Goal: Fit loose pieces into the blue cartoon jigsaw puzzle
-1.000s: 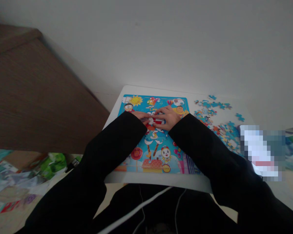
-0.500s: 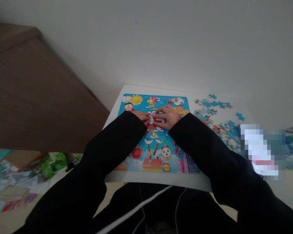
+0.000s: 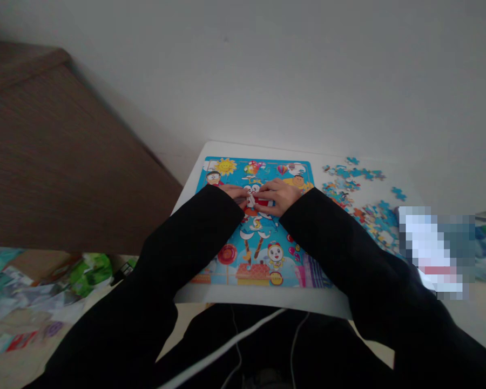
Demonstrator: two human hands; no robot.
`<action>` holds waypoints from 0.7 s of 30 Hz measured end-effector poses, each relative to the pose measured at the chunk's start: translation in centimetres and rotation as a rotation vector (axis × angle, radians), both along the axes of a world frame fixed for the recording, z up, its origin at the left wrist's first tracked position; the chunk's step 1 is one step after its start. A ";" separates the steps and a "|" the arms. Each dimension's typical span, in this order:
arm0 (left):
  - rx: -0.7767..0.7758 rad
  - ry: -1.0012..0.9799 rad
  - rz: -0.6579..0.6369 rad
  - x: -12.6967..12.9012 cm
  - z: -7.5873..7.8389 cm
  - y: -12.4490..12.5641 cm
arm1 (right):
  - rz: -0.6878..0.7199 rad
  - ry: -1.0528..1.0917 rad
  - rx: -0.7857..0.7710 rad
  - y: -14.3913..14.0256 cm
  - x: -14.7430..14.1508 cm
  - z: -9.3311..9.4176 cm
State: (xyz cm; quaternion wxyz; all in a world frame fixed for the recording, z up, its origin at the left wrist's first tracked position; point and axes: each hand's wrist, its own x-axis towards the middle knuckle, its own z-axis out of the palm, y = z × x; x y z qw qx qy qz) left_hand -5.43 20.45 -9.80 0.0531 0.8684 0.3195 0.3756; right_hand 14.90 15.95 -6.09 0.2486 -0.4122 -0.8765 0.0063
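Nearest to me, both black sleeves (image 3: 174, 259) reach across the white table (image 3: 267, 300) onto the cartoon jigsaw board (image 3: 263, 254), which lies flat at the table's middle. My left hand (image 3: 235, 193) and right hand (image 3: 282, 195) have barely shifted over the last second; their fingertips press flat on the picture's centre, gripping nothing I can make out. Farther right, the loose puzzle pieces (image 3: 358, 194) lie untouched, so I judge a piece is being seated.

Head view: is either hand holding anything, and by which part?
Cannot be told. Both the left hand and the right hand lie with fingertips on the middle of the colourful cartoon jigsaw puzzle board; no lifted piece shows.
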 end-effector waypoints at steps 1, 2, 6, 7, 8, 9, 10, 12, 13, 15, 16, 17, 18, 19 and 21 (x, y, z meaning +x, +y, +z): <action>-0.032 0.024 0.011 -0.1 0.6 -0.3 | 0.000 0.024 0.001 0.1 0.0 -0.2; -0.069 0.051 0.026 -0.3 1.1 -0.6 | 0.001 0.045 0.000 0.2 0.1 -0.4; -0.142 0.097 0.020 -0.7 2.4 -1.3 | 0.014 0.080 -0.012 0.3 0.2 -0.7; -0.157 0.100 0.004 -0.7 2.5 -1.3 | 0.018 0.084 -0.010 0.3 0.3 -0.7; -0.171 0.101 -0.012 -0.8 2.5 -1.3 | 0.018 0.088 -0.002 0.3 0.3 -0.6; -0.182 0.100 -0.024 -0.8 2.5 -1.2 | 0.015 0.090 0.008 0.3 0.3 -0.6; -0.187 0.097 -0.034 -0.8 2.5 -1.1 | 0.011 0.088 0.021 0.3 0.2 -0.6; -0.182 0.090 -0.047 -0.8 2.6 -1.0 | 0.001 0.076 0.040 0.3 0.2 -0.7; -0.179 0.089 -0.054 -0.8 2.7 -1.0 | -0.003 0.066 0.043 0.3 0.2 -0.7; -0.177 0.092 -0.068 -0.8 2.7 -1.0 | -0.002 0.049 0.039 0.3 0.1 -0.8; -0.178 0.093 -0.073 -0.8 2.8 -0.9 | -0.002 0.043 0.036 0.3 0.1 -0.8; -0.180 0.094 -0.077 -0.8 2.8 -0.9 | -0.002 0.037 0.034 0.3 0.1 -0.8; -0.182 0.095 -0.079 -0.8 2.7 -0.9 | -0.001 0.033 0.034 0.3 0.2 -0.9; -0.185 0.097 -0.081 -0.8 2.7 -0.8 | 0.000 0.030 0.035 0.3 0.2 -0.9; -0.190 0.099 -0.082 -0.8 2.6 -0.7 | 0.009 0.026 0.036 0.3 0.2 -0.9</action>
